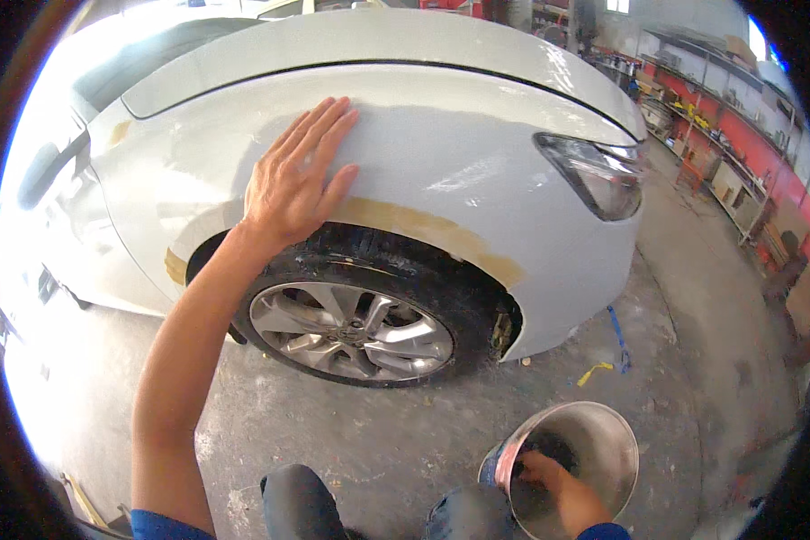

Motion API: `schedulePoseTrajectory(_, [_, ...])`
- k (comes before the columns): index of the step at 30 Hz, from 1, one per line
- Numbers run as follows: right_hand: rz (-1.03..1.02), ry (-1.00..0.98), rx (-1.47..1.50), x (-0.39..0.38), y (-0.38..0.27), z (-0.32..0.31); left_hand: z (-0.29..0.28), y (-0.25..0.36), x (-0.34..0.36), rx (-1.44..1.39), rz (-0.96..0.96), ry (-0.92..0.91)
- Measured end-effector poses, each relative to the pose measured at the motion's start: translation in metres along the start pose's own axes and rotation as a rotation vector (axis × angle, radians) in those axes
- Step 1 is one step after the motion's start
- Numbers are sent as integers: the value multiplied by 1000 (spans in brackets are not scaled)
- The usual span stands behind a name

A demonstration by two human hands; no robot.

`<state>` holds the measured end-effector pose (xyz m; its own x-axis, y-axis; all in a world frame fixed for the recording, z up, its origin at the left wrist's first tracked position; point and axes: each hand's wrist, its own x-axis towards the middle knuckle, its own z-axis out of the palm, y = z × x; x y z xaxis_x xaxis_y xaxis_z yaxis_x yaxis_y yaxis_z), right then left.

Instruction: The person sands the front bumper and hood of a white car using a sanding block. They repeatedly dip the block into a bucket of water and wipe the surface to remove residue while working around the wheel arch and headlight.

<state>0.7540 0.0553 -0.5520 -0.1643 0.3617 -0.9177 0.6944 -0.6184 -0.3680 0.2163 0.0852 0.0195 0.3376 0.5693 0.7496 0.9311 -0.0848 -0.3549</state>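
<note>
Along the right side of the workshop ran a red wall [794, 180] with shelves [720, 139] of small items, too small to make out. On the stained grey floor [387, 427], near the bumper's lower edge, lay a blue strip [619, 340] and a short yellow piece [594, 371]. The person's jeans-clad knees [301, 504] rose at the lower edge, and a metal bucket [619, 454] stood beside the right one. The left forearm [184, 360] cut across the view, hiding the rear of the wheel arch and part of the tyre

The right hand [542, 468] was down inside the bucket; its fingers were partly hidden, so whether they grasped anything could not be told. The left hand [292, 184] lay against the fender [450, 148], above the front wheel [351, 333], its fingers [319, 132] released and stretched out, thumb apart

The fender, between the headlight [594, 175] and the door, looked pale and dull, with a greyer area around the hand. Tan patches [423, 225] followed the wheel arch, another marked its rear edge, and whitish streaks [463, 175] showed toward the headlight
</note>
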Motion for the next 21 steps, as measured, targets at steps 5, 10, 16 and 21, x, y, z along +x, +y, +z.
schedulePoseTrajectory(5, [24, 20, -48, 7, -17, 11, 5, 0, -9, 66, 66, 172])
schedulePoseTrajectory(10, [9, 48, 36, -21, -21, 2, 22, 4, -11, 95, 17, 297])
schedulePoseTrajectory(16, [-64, -4, 325, -106, -56, 2, 27, 3, -25, 60, -74, 358])
schedulePoseTrajectory(21, [-236, -9, 825, -237, -79, -42, 43, 29, -19, 8, -217, 426])
